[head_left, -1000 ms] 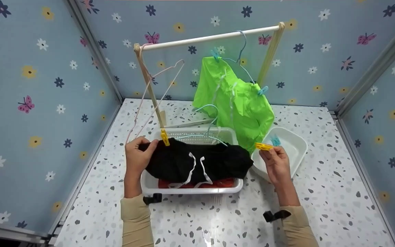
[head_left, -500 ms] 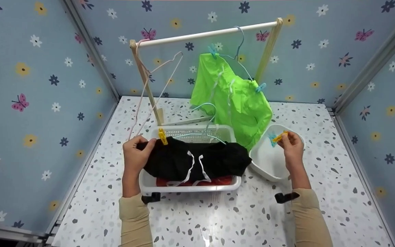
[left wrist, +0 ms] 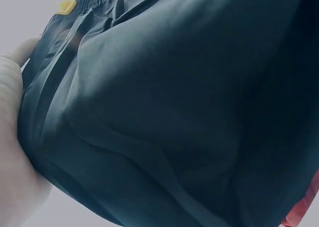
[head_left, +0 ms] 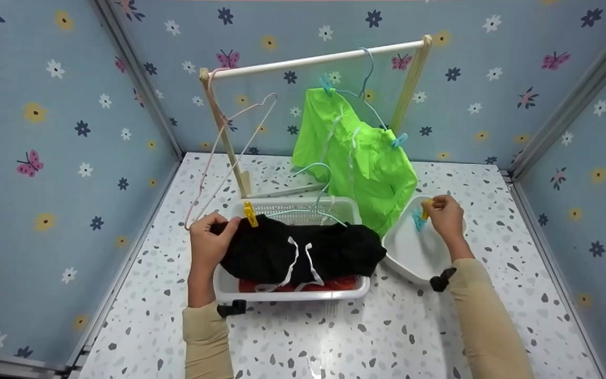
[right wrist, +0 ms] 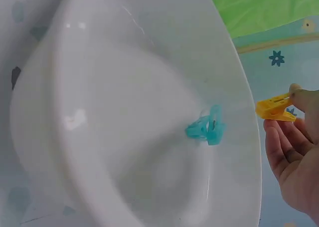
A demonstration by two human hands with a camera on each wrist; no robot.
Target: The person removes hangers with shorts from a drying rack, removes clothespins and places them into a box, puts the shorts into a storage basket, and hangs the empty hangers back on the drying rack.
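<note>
My left hand [head_left: 209,243] pinches the left end of the waistband of black drawstring shorts [head_left: 266,255], held over a white basket [head_left: 292,296]. A light blue hanger [head_left: 292,211] runs behind the waistband, and a yellow clothespin [head_left: 250,215] sits on it near my left thumb. In the left wrist view, the black cloth fills most of the picture. Above the far side of a white basin [head_left: 411,258], my right hand [head_left: 447,216] pinches a second yellow clothespin [right wrist: 275,109] between thumb and fingers. Light blue clothespins [right wrist: 209,128] lie in the basin close by.
Behind the basket stands a rack with a white rail [head_left: 313,60]. From it hang bright green shorts [head_left: 355,158], clipped to a blue hanger, and a pink hanger [head_left: 205,173] at the left. Red cloth [head_left: 329,286] lies in the basket under the black shorts.
My right hand has moved right and back, from beside the black shorts to over the basin, carrying its yellow clothespin. My left hand keeps its grip on the waistband.
</note>
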